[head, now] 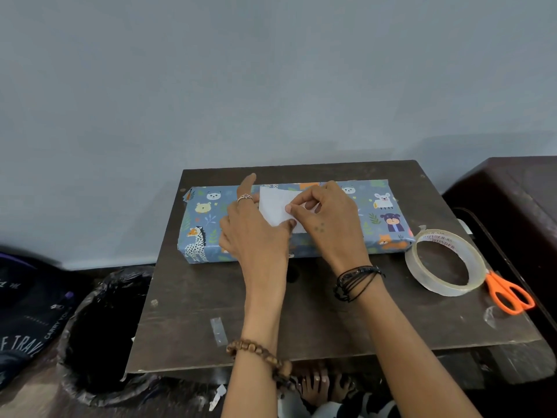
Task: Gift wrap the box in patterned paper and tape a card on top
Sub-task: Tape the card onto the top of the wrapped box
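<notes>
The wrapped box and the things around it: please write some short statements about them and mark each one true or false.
1. The box is already covered in blue animal-print paper. True.
2. The white card lies on the table beside the box. False: it lies on top of the box.
3. The tape roll sits right of the box. True.
4. The orange scissors are in the right hand. False: they lie on the table beside the tape roll; that hand's fingers are on the card.
5. The left hand rests on the box at the card's left edge. True.
</notes>
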`<state>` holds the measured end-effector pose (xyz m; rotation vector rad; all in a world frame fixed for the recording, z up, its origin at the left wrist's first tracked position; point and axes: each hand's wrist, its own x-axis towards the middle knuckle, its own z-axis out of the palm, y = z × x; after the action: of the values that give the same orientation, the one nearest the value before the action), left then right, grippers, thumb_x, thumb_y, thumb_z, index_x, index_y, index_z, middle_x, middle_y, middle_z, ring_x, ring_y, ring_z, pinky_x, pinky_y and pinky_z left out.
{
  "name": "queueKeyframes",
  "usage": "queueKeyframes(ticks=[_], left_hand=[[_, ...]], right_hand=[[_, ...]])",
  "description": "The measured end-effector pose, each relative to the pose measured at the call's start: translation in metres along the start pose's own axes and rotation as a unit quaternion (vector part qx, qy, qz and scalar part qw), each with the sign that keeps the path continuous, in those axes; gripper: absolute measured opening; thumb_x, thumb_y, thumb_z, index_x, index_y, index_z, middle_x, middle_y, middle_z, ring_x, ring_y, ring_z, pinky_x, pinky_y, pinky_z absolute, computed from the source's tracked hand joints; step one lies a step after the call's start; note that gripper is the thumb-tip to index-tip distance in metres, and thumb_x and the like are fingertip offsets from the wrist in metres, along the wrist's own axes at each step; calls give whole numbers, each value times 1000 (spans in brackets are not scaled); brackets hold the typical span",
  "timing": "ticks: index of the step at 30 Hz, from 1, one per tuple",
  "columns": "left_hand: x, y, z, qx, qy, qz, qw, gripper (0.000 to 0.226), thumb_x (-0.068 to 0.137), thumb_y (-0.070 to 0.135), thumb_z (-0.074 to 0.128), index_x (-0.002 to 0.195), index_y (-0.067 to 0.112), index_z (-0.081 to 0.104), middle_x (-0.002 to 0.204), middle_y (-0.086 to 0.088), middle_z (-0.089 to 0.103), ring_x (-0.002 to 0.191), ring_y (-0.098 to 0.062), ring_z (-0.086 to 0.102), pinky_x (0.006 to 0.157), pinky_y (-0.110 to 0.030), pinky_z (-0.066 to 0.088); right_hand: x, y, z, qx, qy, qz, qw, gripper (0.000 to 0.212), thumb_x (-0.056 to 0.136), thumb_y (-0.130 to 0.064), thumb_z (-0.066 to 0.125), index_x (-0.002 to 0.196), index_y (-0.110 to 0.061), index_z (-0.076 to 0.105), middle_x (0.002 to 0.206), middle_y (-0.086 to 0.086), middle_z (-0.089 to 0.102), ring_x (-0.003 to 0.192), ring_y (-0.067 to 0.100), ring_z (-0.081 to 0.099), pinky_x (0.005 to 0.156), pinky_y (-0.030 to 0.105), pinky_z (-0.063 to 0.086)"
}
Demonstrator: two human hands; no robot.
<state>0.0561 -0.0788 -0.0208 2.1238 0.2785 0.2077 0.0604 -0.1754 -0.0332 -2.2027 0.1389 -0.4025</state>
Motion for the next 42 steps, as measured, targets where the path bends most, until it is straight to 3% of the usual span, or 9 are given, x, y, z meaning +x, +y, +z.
queueKeyframes(ticks=[5, 10, 16, 28, 32, 35, 36, 39, 42], left_hand=[[-4, -3, -4, -182, -11, 29, 983, 77, 70, -8, 71, 127, 34, 42, 107, -2, 55, 98, -18, 59, 81, -34, 52], [-4, -4, -11, -402, -65, -44, 912, 60, 78, -16, 59, 119, 28, 49, 105, -9, 61, 96, -20, 64, 79, -36, 56], [-6, 5, -10, -563, -117, -95, 813, 41, 83, -12, 54, 116, 12, 51, 87, -1, 70, 73, -6, 69, 67, -23, 58], [-13, 7, 3, -539, -96, -80, 833, 43, 77, -6, 66, 112, 17, 54, 94, -1, 67, 76, -5, 68, 61, -19, 53], [-12, 11, 3, -530, -88, -65, 841, 45, 77, -9, 65, 109, 20, 54, 90, 4, 66, 78, -5, 68, 64, -21, 55], [-12, 10, 2, -523, -62, -67, 847, 43, 76, -8, 66, 104, 23, 55, 99, 3, 64, 92, -12, 64, 76, -26, 54], [-12, 8, 1, -522, -45, -73, 849, 42, 77, -7, 66, 102, 25, 56, 100, 2, 63, 94, -14, 63, 78, -27, 53], [-12, 7, -1, -520, 4, -85, 850, 43, 76, -6, 67, 98, 29, 56, 97, 6, 64, 89, -11, 64, 72, -24, 54], [-14, 12, -1, -513, 47, -74, 854, 44, 76, -6, 68, 103, 27, 55, 97, 7, 65, 84, -6, 65, 75, -25, 56]], right_hand=[[0, -3, -7, 50, 19, 18, 998, 24, 78, -25, 73, 95, -18, 58, 95, -6, 41, 84, 3, 44, 70, 3, 35], [-3, -7, -15, 100, 25, 59, 993, 49, 73, -38, 75, 110, -31, 44, 110, -6, 41, 104, 14, 44, 83, 21, 41], [-8, -16, -27, 274, 1, 111, 955, 49, 76, -27, 76, 112, -30, 43, 91, -11, 59, 80, 1, 60, 58, 10, 50], [-8, -17, -30, 417, -24, 150, 896, 57, 76, -9, 72, 122, -23, 43, 117, 4, 54, 95, 10, 58, 78, 19, 54], [-9, -18, -32, 519, -43, 162, 838, 61, 74, -4, 68, 127, -23, 43, 124, 10, 53, 95, 13, 58, 72, 21, 55], [-7, -19, -34, 611, -27, 166, 773, 59, 66, -18, 66, 122, -22, 46, 103, 3, 60, 85, 11, 61, 69, 22, 55], [-6, -19, -33, 591, -4, 151, 792, 56, 67, -19, 67, 120, -22, 48, 97, -1, 59, 83, 8, 60, 70, 21, 53], [-13, -21, -27, 309, 92, 10, 947, 36, 80, -15, 70, 107, -29, 51, 98, -10, 55, 89, 3, 52, 78, 14, 43], [-29, -21, -13, 108, 126, -123, 978, 14, 86, -19, 63, 97, -26, 59, 98, -9, 51, 92, 2, 49, 79, 6, 37]])
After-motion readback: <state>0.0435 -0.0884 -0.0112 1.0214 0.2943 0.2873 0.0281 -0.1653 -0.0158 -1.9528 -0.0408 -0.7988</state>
